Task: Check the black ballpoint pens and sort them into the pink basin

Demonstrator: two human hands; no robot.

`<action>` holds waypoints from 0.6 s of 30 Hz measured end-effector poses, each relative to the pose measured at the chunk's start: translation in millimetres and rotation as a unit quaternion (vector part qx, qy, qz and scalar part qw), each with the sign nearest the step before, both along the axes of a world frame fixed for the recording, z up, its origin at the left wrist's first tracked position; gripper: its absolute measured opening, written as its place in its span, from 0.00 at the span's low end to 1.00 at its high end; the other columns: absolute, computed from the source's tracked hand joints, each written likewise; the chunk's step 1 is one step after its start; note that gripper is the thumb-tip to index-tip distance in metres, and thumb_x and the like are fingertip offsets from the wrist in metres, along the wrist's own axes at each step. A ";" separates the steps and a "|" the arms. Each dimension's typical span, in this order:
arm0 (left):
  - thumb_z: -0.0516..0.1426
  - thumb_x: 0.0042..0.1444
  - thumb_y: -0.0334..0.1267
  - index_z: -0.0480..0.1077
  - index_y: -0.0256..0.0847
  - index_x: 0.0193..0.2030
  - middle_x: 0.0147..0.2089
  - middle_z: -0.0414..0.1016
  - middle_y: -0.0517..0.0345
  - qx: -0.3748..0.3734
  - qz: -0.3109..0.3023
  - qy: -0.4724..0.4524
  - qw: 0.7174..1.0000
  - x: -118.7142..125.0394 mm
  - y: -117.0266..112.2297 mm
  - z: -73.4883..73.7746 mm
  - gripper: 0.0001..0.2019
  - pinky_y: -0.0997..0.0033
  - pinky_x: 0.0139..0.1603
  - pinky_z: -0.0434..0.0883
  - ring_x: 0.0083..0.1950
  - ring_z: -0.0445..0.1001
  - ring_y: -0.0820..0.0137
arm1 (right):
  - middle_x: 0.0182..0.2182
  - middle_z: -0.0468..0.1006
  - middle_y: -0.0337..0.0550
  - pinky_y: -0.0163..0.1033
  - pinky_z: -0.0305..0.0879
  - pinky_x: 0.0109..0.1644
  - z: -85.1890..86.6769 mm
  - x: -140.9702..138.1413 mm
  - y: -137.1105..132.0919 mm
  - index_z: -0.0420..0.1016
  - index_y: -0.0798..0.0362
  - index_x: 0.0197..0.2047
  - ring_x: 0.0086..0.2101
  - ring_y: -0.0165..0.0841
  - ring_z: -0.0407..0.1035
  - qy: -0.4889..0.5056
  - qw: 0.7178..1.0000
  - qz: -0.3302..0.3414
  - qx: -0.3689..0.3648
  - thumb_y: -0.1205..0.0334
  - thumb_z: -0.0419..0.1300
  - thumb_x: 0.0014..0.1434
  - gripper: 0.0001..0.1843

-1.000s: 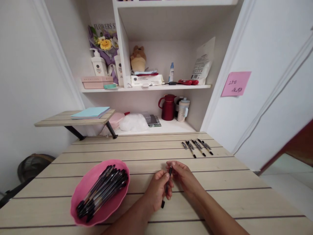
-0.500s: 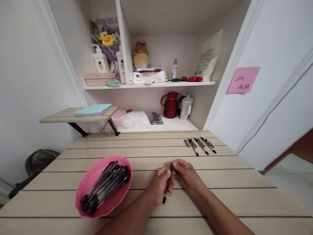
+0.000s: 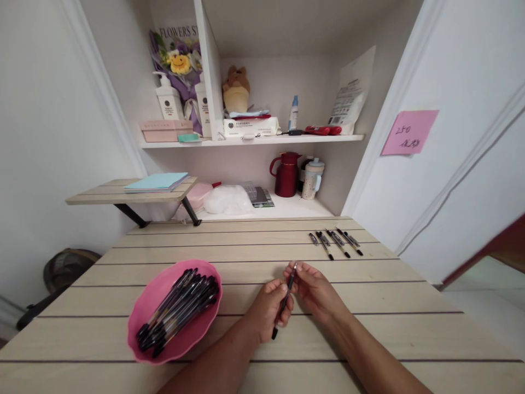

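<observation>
My left hand (image 3: 270, 309) is closed around the barrel of a black pen (image 3: 290, 282), which slants up and to the right. Its black lower end pokes out below the left fingers. At the upper end, where a silvery tip shows, my right hand (image 3: 314, 284) pinches the pen between thumb and fingers. To the left, a pink bowl (image 3: 137, 314) with a wavy rim holds a heap of black-capped pens (image 3: 180, 309). Farther back on the right, several pens and separate short pieces (image 3: 334, 243) lie in a row on the wooden tabletop (image 3: 254, 251).
A small raised shelf (image 3: 102, 191) with light blue paper (image 3: 158, 181) stands at the back left. Behind the table, a white cabinet holds a dark red jug (image 3: 287, 175), a pale cup (image 3: 312, 180) and a clear plastic bag (image 3: 228, 201).
My right fingers have shifted slightly up at the pen's upper end, and a silvery tip now shows there. My left hand keeps its hold on the barrel.
</observation>
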State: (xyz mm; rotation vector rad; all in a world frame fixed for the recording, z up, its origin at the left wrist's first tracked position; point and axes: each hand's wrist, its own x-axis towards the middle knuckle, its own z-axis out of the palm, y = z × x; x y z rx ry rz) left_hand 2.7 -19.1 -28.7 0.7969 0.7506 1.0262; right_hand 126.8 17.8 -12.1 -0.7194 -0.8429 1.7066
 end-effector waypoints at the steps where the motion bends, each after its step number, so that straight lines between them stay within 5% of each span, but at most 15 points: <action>1: 0.55 0.49 0.50 0.61 0.37 0.34 0.20 0.64 0.66 -0.002 -0.005 0.002 1.000 -0.2 -0.2 0.0 0.16 0.81 0.12 0.43 0.11 0.53 0.85 | 0.29 0.75 0.43 0.34 0.64 0.30 0.8 1.9 1.4 0.72 0.54 0.30 0.31 0.33 0.69 0.015 1.000 -0.006 -0.007 0.54 0.67 0.40 0.15; 6: 0.55 0.49 0.49 0.62 0.37 0.36 0.20 0.64 0.66 -0.006 -0.015 0.007 1.000 -0.6 0.2 0.0 0.16 0.81 0.11 0.44 0.11 0.54 0.84 | 0.28 0.75 0.41 0.36 0.67 0.33 -2.0 15.9 13.4 0.73 0.52 0.31 0.31 0.31 0.70 -0.012 0.997 -0.073 -0.006 0.57 0.67 0.42 0.13; 13: 0.56 0.48 0.49 0.62 0.37 0.35 0.20 0.64 0.66 -0.016 0.003 0.009 1.000 -0.2 -0.4 2.5 0.16 0.81 0.13 0.45 0.12 0.54 0.84 | 0.19 0.73 0.38 0.36 0.62 0.26 -22.6 44.3 37.2 0.73 0.53 0.29 0.22 0.31 0.66 -0.265 0.948 -0.172 0.029 0.59 0.65 0.40 0.11; 15: 0.56 0.48 0.49 0.62 0.37 0.35 0.20 0.64 0.66 -0.016 0.002 0.011 1.000 -0.2 -0.6 2.7 0.16 0.80 0.13 0.45 0.12 0.54 0.84 | 0.18 0.73 0.38 0.37 0.60 0.26 -24.3 54.8 45.2 0.73 0.52 0.29 0.22 0.32 0.66 -0.419 0.888 -0.175 0.076 0.58 0.60 0.45 0.08; 18: 0.55 0.49 0.48 0.62 0.37 0.35 0.21 0.64 0.66 -0.016 -0.001 0.013 1.000 -0.4 -0.4 2.3 0.16 0.80 0.13 0.46 0.12 0.55 0.84 | 0.25 0.76 0.43 0.38 0.60 0.31 -17.2 69.5 58.4 0.74 0.50 0.30 0.28 0.36 0.69 -0.664 0.714 -0.163 0.148 0.57 0.54 0.51 0.09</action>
